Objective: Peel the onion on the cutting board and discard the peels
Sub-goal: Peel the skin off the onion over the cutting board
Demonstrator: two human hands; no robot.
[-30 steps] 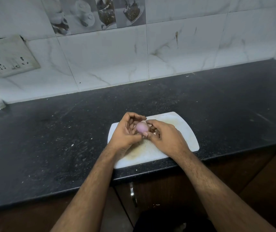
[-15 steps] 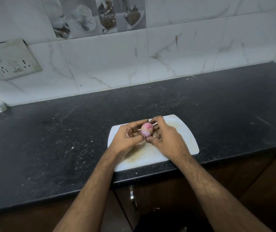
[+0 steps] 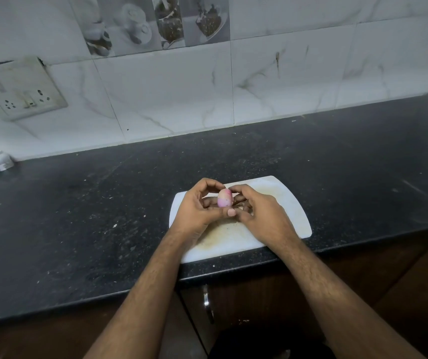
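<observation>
Onion (image 3: 224,198) sits just below centre of the frame, held up off the cutting board (image 3: 289,216) between both hands, not resting on it. It is small, egg-shaped, pale pink-white with a darker pink patch near the top; long axis stands roughly upright in the picture, tipped slightly. Most of the visible surface looks smooth and bare, so I judge the peeling well advanced. Left hand (image 3: 194,211) grips from the left side: fingers curled over the top, thumb crossing beneath the bulb, so the onion is cradled in that hand. Right hand (image 3: 257,213) comes in from the right, fingertips curled toward the upper right shoulder of the bulb; whether they pinch a flap of skin or only press the surface I cannot tell, the contact being too small to resolve. The two hands are about equally near the onion, touching or nearly touching each other round it. For the next strip, the turning relation is this: the bulb lies left of the right fingertips, so a peel would likely be drawn down along the upright axis while the left hand steadies. Brownish scraps, probably peels (image 3: 244,206), show under the right fingers on the board; not clear enough to be sure. No bin or bowl in view. Board lies at the near edge of the dark counter (image 3: 78,216), stained yellowish in its middle.
</observation>
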